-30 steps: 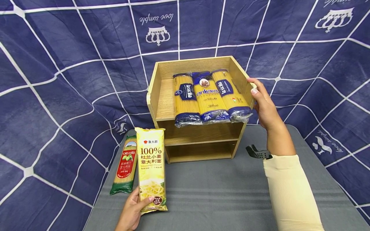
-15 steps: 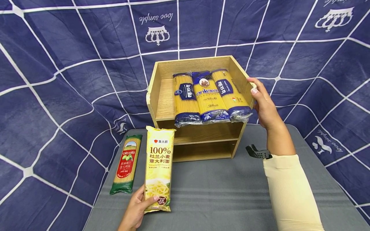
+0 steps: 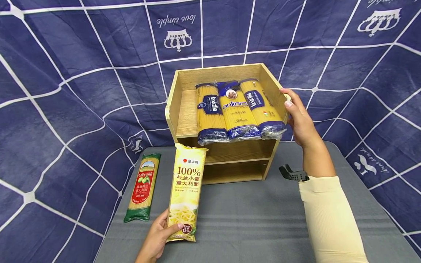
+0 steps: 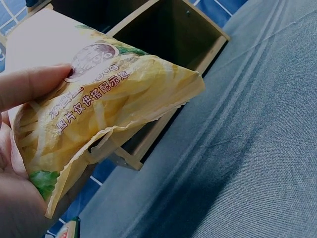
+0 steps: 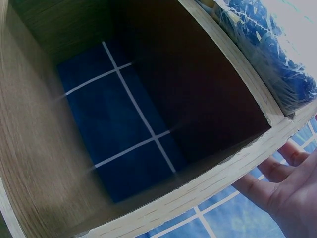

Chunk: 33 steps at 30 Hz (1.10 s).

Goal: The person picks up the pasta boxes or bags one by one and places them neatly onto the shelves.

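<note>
A yellow packet of spaghetti (image 3: pixel 187 182) stands tilted slightly in front of the wooden shelf's left part. My left hand (image 3: pixel 157 233) grips its lower end, thumb across the front; the left wrist view shows the crimped bottom edge (image 4: pixel 124 126) above the grey cloth. My right hand (image 3: pixel 300 122) holds the right side panel of the wooden shelf (image 3: pixel 187 113), thumb at the front edge. In the right wrist view, fingers (image 5: pixel 262 191) lie along the panel's outer side. On the top tier, three blue-ended pasta packets (image 3: pixel 236 109) lie side by side, their ends overhanging the front.
A red-labelled spaghetti packet (image 3: pixel 143 188) with green ends lies on the grey cloth (image 3: pixel 236 219) at left. Two lower compartments (image 3: pixel 236 171) of the shelf face forward. Behind and beside everything hangs a blue white-lined cloth (image 3: pixel 131 36).
My left hand has carried the yellow spaghetti packet to the right, away from the red-labelled one, and its top leans further right. My right hand stays on the shelf.
</note>
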{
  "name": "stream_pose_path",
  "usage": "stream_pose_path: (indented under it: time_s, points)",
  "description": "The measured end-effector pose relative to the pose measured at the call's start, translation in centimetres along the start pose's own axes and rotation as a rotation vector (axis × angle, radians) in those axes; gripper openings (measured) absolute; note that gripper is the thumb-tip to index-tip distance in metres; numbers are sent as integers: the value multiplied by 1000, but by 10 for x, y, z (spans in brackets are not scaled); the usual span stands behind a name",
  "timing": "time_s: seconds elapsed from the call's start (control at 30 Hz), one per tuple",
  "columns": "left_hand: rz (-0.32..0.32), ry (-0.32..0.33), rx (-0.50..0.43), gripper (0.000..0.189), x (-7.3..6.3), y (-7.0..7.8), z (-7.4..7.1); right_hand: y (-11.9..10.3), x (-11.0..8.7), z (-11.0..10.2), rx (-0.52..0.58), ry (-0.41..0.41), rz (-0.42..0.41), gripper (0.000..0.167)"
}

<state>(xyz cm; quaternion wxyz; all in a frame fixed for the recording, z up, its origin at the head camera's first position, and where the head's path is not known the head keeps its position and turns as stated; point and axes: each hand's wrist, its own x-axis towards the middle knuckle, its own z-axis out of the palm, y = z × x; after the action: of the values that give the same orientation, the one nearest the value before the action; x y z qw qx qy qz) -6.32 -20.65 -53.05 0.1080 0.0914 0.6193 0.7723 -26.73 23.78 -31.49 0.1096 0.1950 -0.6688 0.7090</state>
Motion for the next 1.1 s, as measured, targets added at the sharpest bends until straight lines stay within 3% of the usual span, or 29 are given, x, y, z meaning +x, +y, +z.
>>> stream_pose_path:
  time_s: [0.47,0.83,1.1]
  points:
    - [-66,-1,19,53,8,8,6,0,0,0,0,-7,-4,41]
    - [-51,-14,-8,64,19,8,11,0,1,-1,4,-14,-6,42]
    - [-55,18,-17,65,24,5,17,0,0,-2,4,-17,2,42]
